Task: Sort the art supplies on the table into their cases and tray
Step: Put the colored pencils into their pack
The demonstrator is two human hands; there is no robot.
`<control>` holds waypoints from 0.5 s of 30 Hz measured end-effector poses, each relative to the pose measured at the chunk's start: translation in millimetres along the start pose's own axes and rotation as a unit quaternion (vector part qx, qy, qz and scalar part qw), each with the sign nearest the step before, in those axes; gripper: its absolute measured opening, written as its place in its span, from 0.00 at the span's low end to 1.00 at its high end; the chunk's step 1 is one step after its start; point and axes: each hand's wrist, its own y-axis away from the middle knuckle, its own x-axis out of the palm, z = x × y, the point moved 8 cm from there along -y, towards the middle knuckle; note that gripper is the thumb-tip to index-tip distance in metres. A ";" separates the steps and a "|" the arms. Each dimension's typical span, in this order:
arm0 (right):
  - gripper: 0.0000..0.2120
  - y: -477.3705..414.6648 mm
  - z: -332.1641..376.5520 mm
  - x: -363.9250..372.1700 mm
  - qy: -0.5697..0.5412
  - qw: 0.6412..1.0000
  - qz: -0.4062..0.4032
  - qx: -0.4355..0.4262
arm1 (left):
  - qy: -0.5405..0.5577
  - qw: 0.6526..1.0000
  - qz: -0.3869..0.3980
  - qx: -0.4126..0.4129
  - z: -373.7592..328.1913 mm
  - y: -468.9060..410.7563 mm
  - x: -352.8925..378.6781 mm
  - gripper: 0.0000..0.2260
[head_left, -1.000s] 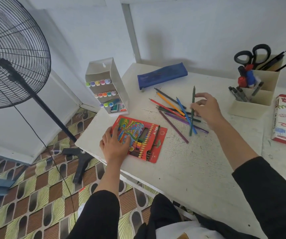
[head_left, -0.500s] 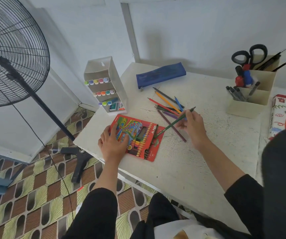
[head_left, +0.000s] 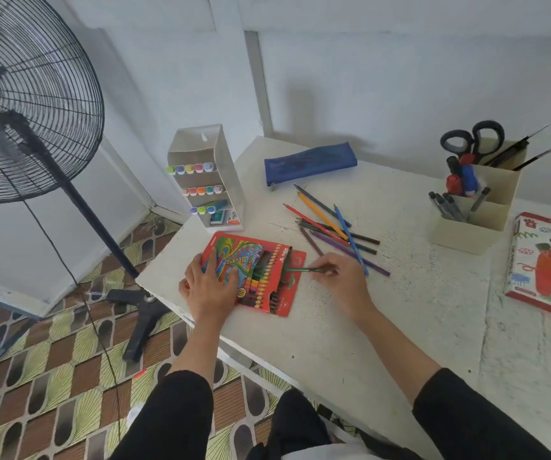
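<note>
A red coloured-pencil case (head_left: 277, 293) lies open near the table's left front corner, with pencils in its slots. My left hand (head_left: 206, 287) rests flat on its patterned cover, fingers spread. My right hand (head_left: 340, 282) pinches a green pencil (head_left: 300, 269) whose tip reaches into the case's opening. Several loose coloured pencils (head_left: 330, 227) lie crossed on the table just behind my right hand. A blue zip pouch (head_left: 310, 162) lies at the back of the table.
A white marker stand (head_left: 206, 175) sits at the table's left corner. At the right, a cream organizer (head_left: 473, 214) holds scissors, pens and brushes. An oil pastel box (head_left: 547, 265) lies at the far right. A standing fan (head_left: 32, 104) is left of the table.
My right hand lifted the green pencil from the loose pile and carried it left and toward me to the case, where its tip now enters the opening. My left hand stayed on the case.
</note>
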 end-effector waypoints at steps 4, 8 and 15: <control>0.09 2.0 1.8 14.3 0.086 0.994 0.026 -0.066 | -0.002 1.000 0.002 -0.001 -1.7 -0.9 0.0 0.27; 0.11 -1.2 -1.0 32.5 0.214 0.971 0.067 -0.087 | 0.002 1.000 0.006 -0.003 -1.0 0.3 -0.7 0.27; 0.15 3.0 9.5 39.4 0.198 0.978 0.028 -0.058 | 0.019 1.000 0.005 -0.010 -3.0 2.3 -4.5 0.26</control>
